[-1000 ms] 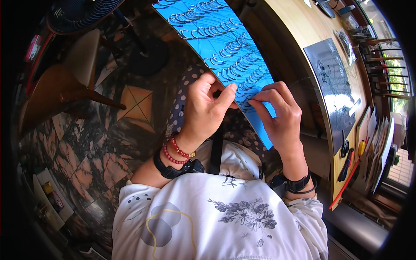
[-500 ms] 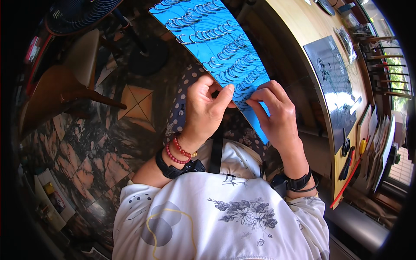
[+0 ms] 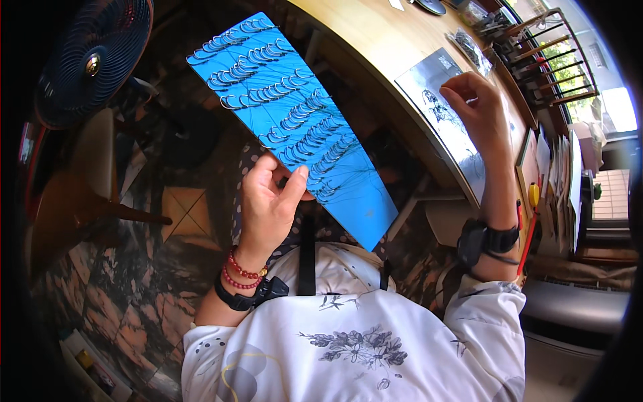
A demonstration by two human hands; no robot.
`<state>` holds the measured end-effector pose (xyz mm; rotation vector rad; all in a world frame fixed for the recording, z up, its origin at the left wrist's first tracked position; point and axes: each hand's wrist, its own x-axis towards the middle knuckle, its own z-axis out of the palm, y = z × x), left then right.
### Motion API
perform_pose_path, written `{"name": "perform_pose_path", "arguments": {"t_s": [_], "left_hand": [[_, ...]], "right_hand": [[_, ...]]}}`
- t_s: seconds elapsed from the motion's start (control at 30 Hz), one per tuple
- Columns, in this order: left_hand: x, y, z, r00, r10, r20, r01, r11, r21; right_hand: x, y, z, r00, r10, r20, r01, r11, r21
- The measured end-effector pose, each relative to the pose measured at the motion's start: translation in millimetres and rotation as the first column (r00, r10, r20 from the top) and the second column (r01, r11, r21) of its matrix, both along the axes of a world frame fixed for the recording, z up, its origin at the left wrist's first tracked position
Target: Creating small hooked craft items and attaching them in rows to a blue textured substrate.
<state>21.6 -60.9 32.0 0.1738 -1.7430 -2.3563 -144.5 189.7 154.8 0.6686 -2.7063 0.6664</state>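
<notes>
A long blue board [image 3: 358, 194] carries several rows of fish hooks [image 3: 251, 63] with thin dark lines trailing from them. My left hand [image 3: 271, 194] is closed on the board's left edge, thumb on top, and holds it tilted above my lap. Up over the table at the right is my right hand [image 3: 479, 107], its fingertips drawn together in a pinch. Anything between those fingertips is too small to make out. Beneath that hand lies a dark shiny sheet [image 3: 435, 70] with a tangle of small dark hooks and lines [image 3: 439, 107] on it.
The wooden table [image 3: 355, 30] runs along the right. A clear plastic bag [image 3: 472, 50] and a rack of rods [image 3: 552, 67] stand at its far side. Near its end is a yellow-handled screwdriver [image 3: 534, 194]. A fan [image 3: 94, 63] and a chair [image 3: 87, 208] are on the left.
My right hand has left the board and moved up and right over the sheet on the table. The board, still in my left hand, shows lower and further left in the view.
</notes>
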Motion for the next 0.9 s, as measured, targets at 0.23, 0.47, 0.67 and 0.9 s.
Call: {"name": "perform_pose_path", "arguments": {"t_s": [0.23, 0.47, 0.67, 0.9], "left_hand": [[1.4, -1.5, -3.2, 1.000, -0.003, 0.004, 0.003, 0.998, 0.057], [1.2, -3.1, -7.1, 0.999, -0.031, 0.033, 0.030, 0.999, 0.033], [-0.5, -0.6, -5.8, 0.998, -0.034, 0.045, 0.032, 0.998, 0.047], [-1.6, -1.4, -8.6, 0.998, -0.032, 0.047, 0.029, 0.998, 0.062]], "right_hand": [[-51.8, 35.7, -11.5, 0.984, -0.137, 0.114, 0.125, 0.986, 0.107], [-59.8, 37.9, -17.6, 0.988, -0.103, 0.116, 0.078, 0.976, 0.203], [-61.5, 16.2, -9.1, 0.997, -0.062, 0.056, 0.035, 0.920, 0.390], [-73.0, 9.1, -6.1, 0.953, 0.301, 0.040, -0.297, 0.898, 0.325]]}}
